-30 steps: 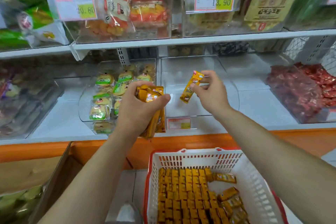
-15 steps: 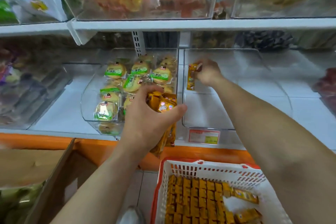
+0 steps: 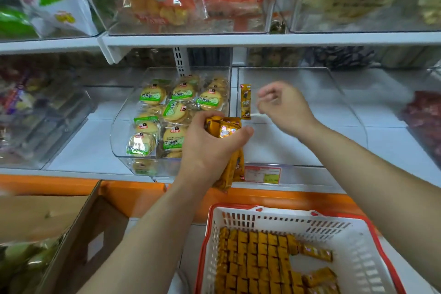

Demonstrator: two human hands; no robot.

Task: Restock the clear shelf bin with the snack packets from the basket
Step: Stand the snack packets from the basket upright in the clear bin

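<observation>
Head view: the right hand [image 3: 284,107] has let go, and the single packet [image 3: 245,101] now stands upright against the left wall of the clear bin [image 3: 298,145]. That hand is motion-blurred, fingers loosely curled, holding nothing. The left hand [image 3: 210,148] still clutches a bundle of packets [image 3: 224,126]. The basket [image 3: 281,216] below is cut off.

Bright even shop light, soft focus, motion blur, wide-angle bending at edges

Our left hand [image 3: 210,148] reaches forward, its grip curled round a bundle of yellow foil snack packets [image 3: 225,127]; our right hand [image 3: 284,107] hovers beyond it, fingers loosely curled, holding nothing.
</observation>
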